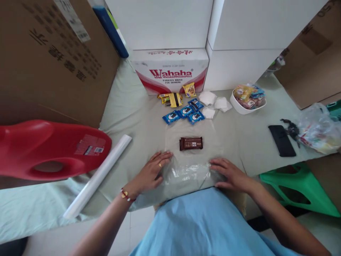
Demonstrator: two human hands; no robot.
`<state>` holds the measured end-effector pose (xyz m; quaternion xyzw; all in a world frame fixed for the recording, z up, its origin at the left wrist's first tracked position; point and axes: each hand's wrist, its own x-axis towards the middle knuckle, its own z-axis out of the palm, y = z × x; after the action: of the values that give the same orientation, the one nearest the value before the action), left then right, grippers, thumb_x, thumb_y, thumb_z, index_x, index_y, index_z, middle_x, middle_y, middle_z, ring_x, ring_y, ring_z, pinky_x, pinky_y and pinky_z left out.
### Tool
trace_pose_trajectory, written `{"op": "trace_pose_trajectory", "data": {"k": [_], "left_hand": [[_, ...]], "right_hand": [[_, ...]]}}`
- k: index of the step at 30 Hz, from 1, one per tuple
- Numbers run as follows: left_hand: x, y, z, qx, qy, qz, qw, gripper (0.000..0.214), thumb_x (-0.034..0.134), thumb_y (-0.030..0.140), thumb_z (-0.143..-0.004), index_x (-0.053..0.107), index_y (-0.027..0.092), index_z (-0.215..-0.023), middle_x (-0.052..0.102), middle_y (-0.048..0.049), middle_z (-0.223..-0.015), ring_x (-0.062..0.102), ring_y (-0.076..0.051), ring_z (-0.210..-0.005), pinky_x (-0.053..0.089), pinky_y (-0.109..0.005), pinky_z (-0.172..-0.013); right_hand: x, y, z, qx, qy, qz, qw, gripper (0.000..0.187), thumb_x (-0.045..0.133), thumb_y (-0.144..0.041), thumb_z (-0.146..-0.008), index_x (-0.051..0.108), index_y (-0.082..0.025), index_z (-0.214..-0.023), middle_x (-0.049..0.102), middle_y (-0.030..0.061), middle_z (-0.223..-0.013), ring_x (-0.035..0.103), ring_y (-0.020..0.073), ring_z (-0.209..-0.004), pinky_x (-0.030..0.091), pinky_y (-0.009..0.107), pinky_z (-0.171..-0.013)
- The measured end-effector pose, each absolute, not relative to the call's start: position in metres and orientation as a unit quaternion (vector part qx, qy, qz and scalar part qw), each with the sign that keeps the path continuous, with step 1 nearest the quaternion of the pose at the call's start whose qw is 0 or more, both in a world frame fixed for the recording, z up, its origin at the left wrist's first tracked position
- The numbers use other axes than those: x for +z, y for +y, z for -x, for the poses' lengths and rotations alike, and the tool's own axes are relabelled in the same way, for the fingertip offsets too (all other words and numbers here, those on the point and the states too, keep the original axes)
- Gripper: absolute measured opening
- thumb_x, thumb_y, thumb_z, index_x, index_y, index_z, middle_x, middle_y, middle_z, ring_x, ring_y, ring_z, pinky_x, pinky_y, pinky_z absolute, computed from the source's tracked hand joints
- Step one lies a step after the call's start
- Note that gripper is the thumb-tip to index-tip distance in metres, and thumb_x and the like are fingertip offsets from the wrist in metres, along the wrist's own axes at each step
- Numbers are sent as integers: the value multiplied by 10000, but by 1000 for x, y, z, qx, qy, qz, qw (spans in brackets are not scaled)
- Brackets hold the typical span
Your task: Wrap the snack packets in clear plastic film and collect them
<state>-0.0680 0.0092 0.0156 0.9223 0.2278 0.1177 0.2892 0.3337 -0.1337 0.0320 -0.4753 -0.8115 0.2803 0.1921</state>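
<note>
A sheet of clear plastic film (190,174) lies flat on the cloth-covered table in front of me. On its upper part rests a brown-wrapped snack bar (191,143), possibly more than one side by side. My left hand (152,173) lies at the film's left edge, fingers stretched out, palm down. Along the right edge, my right hand (230,175) touches the film with its fingers apart. Neither hand holds anything. Beyond the bar lie several blue snack packets (185,111), yellow snack packets (176,100) and white packets (208,113).
A white bowl (247,109) of wrapped snacks stands at right, near a black phone (282,140), keys (293,129) and a plastic bag (319,131). A Wahaha carton (173,76) stands behind. At left are a film roll (98,176) and a red plastic stool (77,142).
</note>
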Motion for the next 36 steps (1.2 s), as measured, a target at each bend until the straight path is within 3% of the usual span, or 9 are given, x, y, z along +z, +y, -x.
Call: {"op": "trace_pose_trajectory", "data": {"k": [3,6,9,13,16,22,28,32,36], "left_hand": [[24,12,66,74,239,-916,313,447,618,325,-894,647,247,-1334,521,-137,-1608,459,-298,-1516,260,-568,-1301],[24,18,57,98,292,-891,334,223,539,356,-991,725,265,-1076,683,-112,-1434,593,-258,-1392,354,-531,-1254],[21,25,49,154,353,-850,360,269,466,366,-1026,711,256,-1011,770,-104,-1228,688,-235,-1215,489,-458,-1131],[17,42,34,173,437,-821,325,365,416,459,-1017,618,233,-814,720,-78,-860,677,-225,-849,555,-385,-867],[14,56,20,184,503,-804,260,371,397,471,-998,519,243,-731,630,-56,-752,608,-220,-767,522,-373,-814],[12,67,5,233,576,-744,248,377,348,483,-1024,592,214,-922,674,-97,-948,641,-246,-924,524,-401,-892],[10,70,-7,225,593,-742,216,646,664,429,-866,503,158,-1430,592,-195,-1410,568,-358,-1324,462,-532,-1118],[12,74,-21,183,623,-733,204,862,759,345,-787,402,180,-1554,640,-185,-1380,569,-401,-1311,454,-566,-1106],[12,77,-29,190,625,-724,224,964,764,294,-784,297,216,-1623,686,-142,-1332,606,-366,-1256,479,-517,-1054]], "right_hand": [[16,-143,-327,264,-791,501,230,214,592,-343,-1034,749,-259,-1154,703,132,-1310,616,281,-1270,497,531,-1092],[24,-122,-326,308,-760,504,271,259,499,-335,-1068,744,-253,-1045,753,106,-1118,683,233,-1077,556,429,-965],[41,-85,-333,355,-717,527,287,318,494,-435,-1064,720,-219,-1008,741,78,-978,687,195,-913,548,330,-843],[47,-29,-346,382,-649,593,287,384,530,-526,-1004,698,-184,-954,642,-1,-751,573,145,-682,435,243,-642],[41,8,-352,360,-629,647,239,318,528,-434,-976,699,-167,-950,606,-12,-696,512,142,-623,371,242,-598],[59,52,-342,158,-678,708,124,307,546,-281,-981,716,-129,-1186,732,120,-1017,630,218,-861,439,304,-772],[74,90,-284,120,-805,577,67,325,531,-213,-1003,702,-145,-1271,715,146,-1236,564,296,-1205,429,394,-1033],[59,107,-253,105,-813,572,4,451,602,-234,-973,618,-112,-1407,678,190,-1350,496,363,-1326,440,462,-1042],[48,116,-242,116,-776,619,-26,399,662,-248,-935,679,-128,-1314,741,193,-1190,566,369,-1239,457,450,-994]]}}
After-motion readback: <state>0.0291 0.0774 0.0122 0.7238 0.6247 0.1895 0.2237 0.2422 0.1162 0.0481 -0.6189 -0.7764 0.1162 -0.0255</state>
